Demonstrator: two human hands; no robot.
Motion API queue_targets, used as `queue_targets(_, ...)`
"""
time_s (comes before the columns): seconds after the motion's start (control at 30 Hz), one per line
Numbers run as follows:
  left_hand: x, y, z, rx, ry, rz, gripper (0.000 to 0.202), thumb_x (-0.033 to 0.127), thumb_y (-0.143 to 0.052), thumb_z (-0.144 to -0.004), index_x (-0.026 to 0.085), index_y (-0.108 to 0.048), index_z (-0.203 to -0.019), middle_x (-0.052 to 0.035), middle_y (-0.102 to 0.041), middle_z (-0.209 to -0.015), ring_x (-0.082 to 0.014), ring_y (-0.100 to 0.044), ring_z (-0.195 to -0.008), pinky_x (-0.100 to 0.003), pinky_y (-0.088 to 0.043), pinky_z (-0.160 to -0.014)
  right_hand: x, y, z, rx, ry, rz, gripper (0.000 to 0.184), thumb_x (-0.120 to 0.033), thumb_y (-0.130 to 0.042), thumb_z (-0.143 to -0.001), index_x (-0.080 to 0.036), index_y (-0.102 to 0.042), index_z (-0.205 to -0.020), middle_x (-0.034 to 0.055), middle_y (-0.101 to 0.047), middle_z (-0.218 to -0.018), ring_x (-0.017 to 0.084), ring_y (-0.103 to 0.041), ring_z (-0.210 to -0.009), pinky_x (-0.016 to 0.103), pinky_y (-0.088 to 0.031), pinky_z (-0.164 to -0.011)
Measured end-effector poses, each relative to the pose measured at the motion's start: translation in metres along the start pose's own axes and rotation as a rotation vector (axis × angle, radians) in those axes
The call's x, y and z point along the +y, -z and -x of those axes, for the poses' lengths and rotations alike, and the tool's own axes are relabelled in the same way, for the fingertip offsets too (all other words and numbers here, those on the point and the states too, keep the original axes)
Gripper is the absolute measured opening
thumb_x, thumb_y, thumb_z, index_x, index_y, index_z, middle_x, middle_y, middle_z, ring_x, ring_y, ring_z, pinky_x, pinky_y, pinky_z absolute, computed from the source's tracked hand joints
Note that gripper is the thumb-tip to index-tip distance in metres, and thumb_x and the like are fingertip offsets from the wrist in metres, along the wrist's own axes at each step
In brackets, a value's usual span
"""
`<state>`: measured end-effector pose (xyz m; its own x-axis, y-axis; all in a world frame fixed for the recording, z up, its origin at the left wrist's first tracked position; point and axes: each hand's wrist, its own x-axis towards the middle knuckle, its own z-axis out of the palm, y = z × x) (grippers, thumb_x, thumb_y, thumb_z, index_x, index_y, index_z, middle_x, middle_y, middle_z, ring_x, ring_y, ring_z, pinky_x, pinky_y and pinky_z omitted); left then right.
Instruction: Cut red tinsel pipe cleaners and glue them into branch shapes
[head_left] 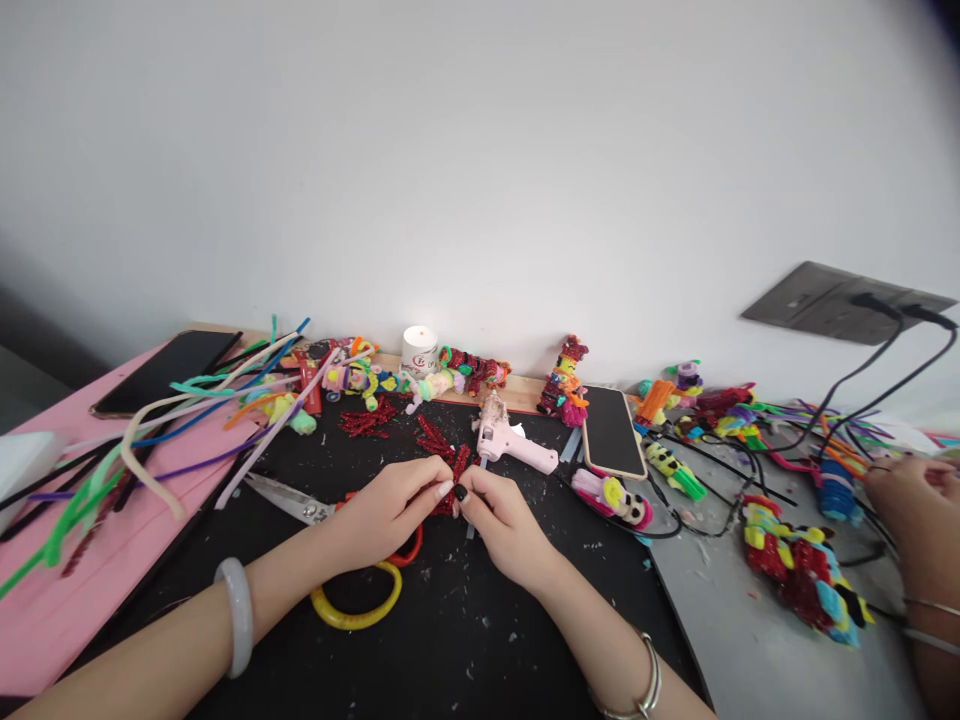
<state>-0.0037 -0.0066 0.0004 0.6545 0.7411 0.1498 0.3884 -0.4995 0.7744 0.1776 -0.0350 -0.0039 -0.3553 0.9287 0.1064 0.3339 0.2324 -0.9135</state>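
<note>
My left hand (401,503) and my right hand (502,515) meet over the black mat, fingertips pinched close together. Between them is a red glittery pipe cleaner piece (456,468), with strands sticking up above the fingers; part of it is hidden behind them. Just beyond lies a pink hot glue gun (517,445). Scissors (360,597) with yellow and red handles rest partly under my left wrist, blades pointing left. To the far left of my hands sits a small heap of red glittery pipe cleaner pieces (369,418).
Loose coloured pipe cleaners (202,410) and a phone (169,372) lie at left. A white cup (419,350), pipe cleaner figures (566,385) and another phone (613,432) line the wall. Cables run to a socket (847,303). Another person's hand (911,500) works at far right.
</note>
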Motion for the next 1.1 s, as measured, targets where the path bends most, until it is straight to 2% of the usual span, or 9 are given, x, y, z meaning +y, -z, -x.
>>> queue_targets(0.3,0.0005,0.0003,-0.0007,-0.001,0.001,0.007,0.023,0.024,-0.034,-0.096,0.018,-0.048,-0.079,0.0016,-0.053,-0.074,-0.0127,-0.049,-0.067,-0.023,-0.038,-0.065,-0.0017,0.0005,0.0002,-0.010,-0.014,-0.007,0.022,-0.020,-0.041,-0.090,-0.019,-0.048,-0.069,-0.0037,-0.046,-0.066,0.011,-0.042,-0.062,0.022,-0.033,-0.061)
queue_targets(0.63,0.0009,0.0011,-0.0009,0.001,0.021,0.020,0.022,0.025,-0.033,-0.096,0.018,-0.048,-0.081,0.0025,-0.050,-0.074,-0.0124,-0.047,-0.068,-0.023,-0.037,-0.066,0.0021,0.0021,0.0000,-0.005,0.010,-0.157,0.021,-0.021,-0.038,-0.092,-0.019,-0.047,-0.073,-0.0029,-0.045,-0.070,0.011,-0.041,-0.066,0.023,-0.032,-0.064)
queue_targets(0.8,0.0002,0.0000,-0.0003,-0.020,0.034,0.035,0.023,0.026,-0.033,-0.096,0.018,-0.047,-0.081,0.0030,-0.048,-0.074,-0.0120,-0.045,-0.067,-0.023,-0.036,-0.065,0.0036,0.0018,-0.0005,0.029,0.003,-0.140,0.023,-0.025,-0.039,-0.093,-0.019,-0.042,-0.071,-0.0039,-0.041,-0.067,0.011,-0.037,-0.063,0.023,-0.030,-0.061)
queue_targets(1.1,0.0003,-0.0005,0.0004,-0.059,0.036,0.035,0.024,0.027,-0.032,-0.097,0.018,-0.047,-0.081,0.0029,-0.049,-0.075,-0.0122,-0.046,-0.068,-0.024,-0.036,-0.066,0.0038,0.0016,-0.0004,0.050,-0.034,-0.042,0.023,-0.019,-0.039,-0.090,-0.019,-0.039,-0.068,-0.0048,-0.040,-0.064,0.011,-0.037,-0.061,0.024,-0.029,-0.059)
